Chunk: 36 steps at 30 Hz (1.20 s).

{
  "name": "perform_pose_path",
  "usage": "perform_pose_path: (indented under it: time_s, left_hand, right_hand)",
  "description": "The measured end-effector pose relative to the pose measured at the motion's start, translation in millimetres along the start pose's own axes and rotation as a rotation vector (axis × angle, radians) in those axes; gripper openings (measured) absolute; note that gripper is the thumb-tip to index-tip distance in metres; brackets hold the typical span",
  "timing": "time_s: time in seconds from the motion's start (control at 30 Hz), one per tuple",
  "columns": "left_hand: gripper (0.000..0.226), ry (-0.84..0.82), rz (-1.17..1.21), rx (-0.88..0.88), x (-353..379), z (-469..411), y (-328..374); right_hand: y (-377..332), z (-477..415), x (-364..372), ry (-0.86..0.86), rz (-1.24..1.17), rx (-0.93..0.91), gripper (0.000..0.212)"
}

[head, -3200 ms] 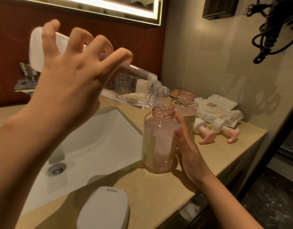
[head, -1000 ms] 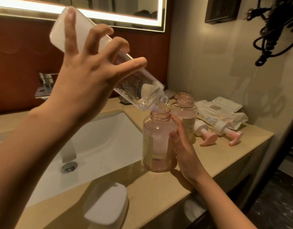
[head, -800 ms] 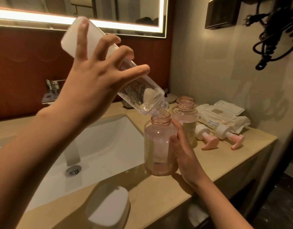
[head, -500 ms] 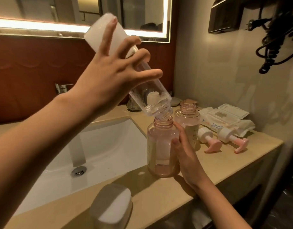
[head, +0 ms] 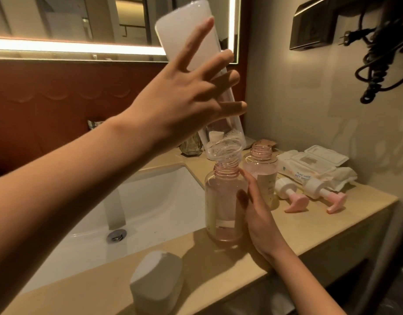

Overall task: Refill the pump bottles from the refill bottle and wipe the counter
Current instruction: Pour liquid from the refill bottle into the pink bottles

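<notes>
Refill bottle: upended and steeply tilted, the refill bottle [head: 187, 35] has its white base high in front of the mirror and its clear threaded mouth down, sitting right at the open neck of the front pump bottle [head: 221, 208].
Left hand: the left hand [head: 180, 103] has it from the near side, fingers [head: 228, 79] spread wide and wrapped across the body; the thumb is out of sight behind.
Front pump bottle: upright on the tabletop [head: 332, 219], just beside the sink's right edge, pink-tinted, pump off, with a liquid line showing low near the base.
Right hand: the right hand [head: 257, 214] is clamped round its right side, the thumb visible through the plastic.
Flow: whether liquid is running, I cannot tell.
Rear pump bottle: the rear pump bottle [head: 262, 173] stands just behind and to the right, neck open too.
Pump heads: two pump heads [head: 291, 196] lie on their sides to the right, pink spouts pointing toward the front edge.
Wet wipes: a pack of wet wipes [head: 309, 162] sits behind them against the wall, lid flipped up.
Cap: a white cap [head: 157, 278] rests at the near edge of the tabletop.
Sink: white sink [head: 162, 201] on the left, metal drain [head: 116, 235] at the bottom.
Wall: lit mirror [head: 82, 46] above; a black coiled cord [head: 378, 64] hangs upper right.
</notes>
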<state>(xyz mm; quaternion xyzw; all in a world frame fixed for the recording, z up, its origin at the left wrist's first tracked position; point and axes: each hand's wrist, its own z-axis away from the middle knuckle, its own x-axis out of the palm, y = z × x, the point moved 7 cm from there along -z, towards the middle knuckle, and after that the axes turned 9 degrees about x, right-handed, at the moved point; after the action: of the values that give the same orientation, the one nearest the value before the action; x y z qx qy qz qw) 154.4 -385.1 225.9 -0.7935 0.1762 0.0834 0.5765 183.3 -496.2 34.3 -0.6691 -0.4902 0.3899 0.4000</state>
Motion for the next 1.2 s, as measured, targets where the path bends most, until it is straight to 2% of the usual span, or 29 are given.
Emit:
perform_pose_path:
  time_s: [0.07, 0.17, 0.37, 0.5, 0.6, 0.73, 0.87, 0.93, 1.03, 1.1, 1.2]
  left_hand:
    - [0.074, -0.02, -0.042, -0.009, 1.3, 2.6, 1.0]
    - [0.069, -0.049, -0.056, -0.069, 2.5, 9.9, 0.5]
    - [0.068, -0.149, -0.056, -0.226, 13.0, 44.6, 2.5]
    - [0.079, -0.328, -0.002, -0.353, 23.9, 67.1, 11.1]
    - [0.082, -0.421, 0.14, -0.486, 30.3, 84.2, 23.0]
    - [0.083, -0.327, 0.325, -0.684, 25.8, 107.5, 31.7]
    - [0.08, -0.148, 0.515, -0.875, 12.2, 137.1, 40.8]
    - [0.08, -0.051, 0.646, -0.996, 7.7, 152.5, 46.8]
    - [0.082, 0.103, 0.817, -1.143, 5.9, 177.4, 56.6]
    - [0.082, 0.187, 0.911, -1.243, 7.0, 193.7, 63.2]
    - [0.08, 0.296, 1.027, -1.427, 11.9, 216.3, 78.6]
  right_hand:
    - [-2.9, 0.6, 0.9, 0.0, 0.007, -0.005, 0.043]
    - [-5.2, 0.8, 0.6, 0.003, 0.006, 0.002, 0.064]
    - [-6.9, 2.2, -1.7, 0.024, 0.039, -0.001, 0.072]
    - [-7.4, 3.4, -0.6, 0.029, 0.049, 0.01, 0.072]
    - [-6.1, 4.3, -3.1, 0.06, 0.049, 0.006, 0.083]
    - [-3.4, 5.0, -14.2, 0.154, 0.041, -0.013, 0.082]
    - [-8.1, 12.2, -25.3, 0.306, 0.006, -0.054, 0.063]
    - [-17.3, 22.0, -31.7, 0.423, 0.018, -0.133, 0.051]
    - [-35.7, 47.3, -32.4, 0.572, 0.082, -0.348, 0.032]
    - [-48.2, 62.2, -19.4, 0.54, 0.155, -0.461, 0.026]
    - [-64.6, 72.6, 16.0, 0.262, 0.308, -0.489, 0.022]
